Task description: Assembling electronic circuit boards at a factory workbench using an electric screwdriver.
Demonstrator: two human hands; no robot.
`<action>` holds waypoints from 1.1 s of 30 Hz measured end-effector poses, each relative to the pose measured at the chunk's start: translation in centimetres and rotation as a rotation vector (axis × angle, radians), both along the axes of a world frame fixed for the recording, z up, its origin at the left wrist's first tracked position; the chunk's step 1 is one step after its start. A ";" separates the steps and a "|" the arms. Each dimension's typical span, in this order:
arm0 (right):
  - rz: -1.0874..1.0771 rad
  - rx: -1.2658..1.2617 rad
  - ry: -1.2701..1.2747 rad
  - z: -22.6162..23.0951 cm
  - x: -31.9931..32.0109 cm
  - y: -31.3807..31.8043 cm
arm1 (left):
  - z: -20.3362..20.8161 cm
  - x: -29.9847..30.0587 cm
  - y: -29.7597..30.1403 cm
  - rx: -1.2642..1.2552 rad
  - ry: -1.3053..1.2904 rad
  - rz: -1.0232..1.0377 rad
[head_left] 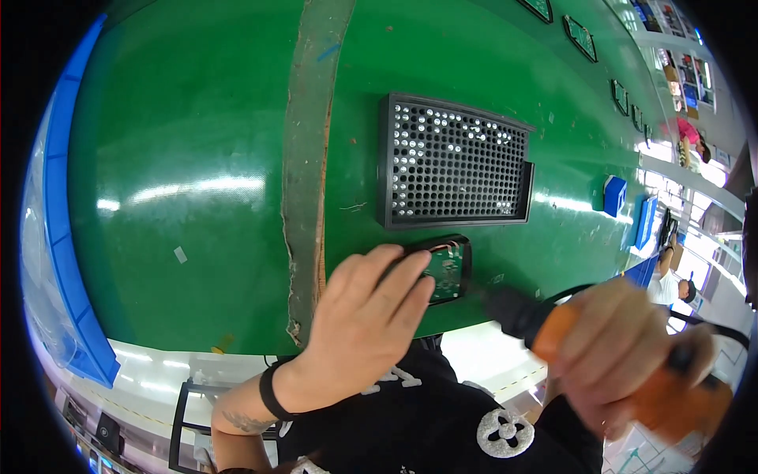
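A green circuit board (450, 271) sits in a black casing (467, 261) on the green table, just below a black tray (385, 166). My left hand (371, 304) lies over the casing's left side, fingers bent across it and gripping it; they hide that part and some of the board. At the right, my right hand (616, 347) is wrapped round an orange and black electric screwdriver (556, 333). Its dark front end points left toward the casing, apart from it as far as I can see. Motion smears both the tool and this hand.
Round holes fill the tray, several with shiny metal pieces. A worn grey strip (304, 158) crosses the table. Blue bins (59, 197) line the left edge; a small blue box (614, 196) stands right. More boards in casings (580, 38) lie far right. People are beyond.
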State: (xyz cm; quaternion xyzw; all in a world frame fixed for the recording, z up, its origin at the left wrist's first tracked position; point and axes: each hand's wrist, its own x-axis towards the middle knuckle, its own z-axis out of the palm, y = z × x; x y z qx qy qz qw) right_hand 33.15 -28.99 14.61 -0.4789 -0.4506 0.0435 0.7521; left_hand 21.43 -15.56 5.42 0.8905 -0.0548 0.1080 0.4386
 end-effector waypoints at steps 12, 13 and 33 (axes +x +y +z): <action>-0.107 -0.372 0.166 1.0 6.4 2.8 | 1.1 0.3 0.8 0.045 0.131 0.219; -0.104 -0.374 0.168 0.9 6.5 3.0 | 1.0 0.3 0.8 0.048 0.129 0.214; -0.101 -0.376 0.002 0.2 5.3 2.7 | 0.6 0.0 1.1 0.032 0.109 0.214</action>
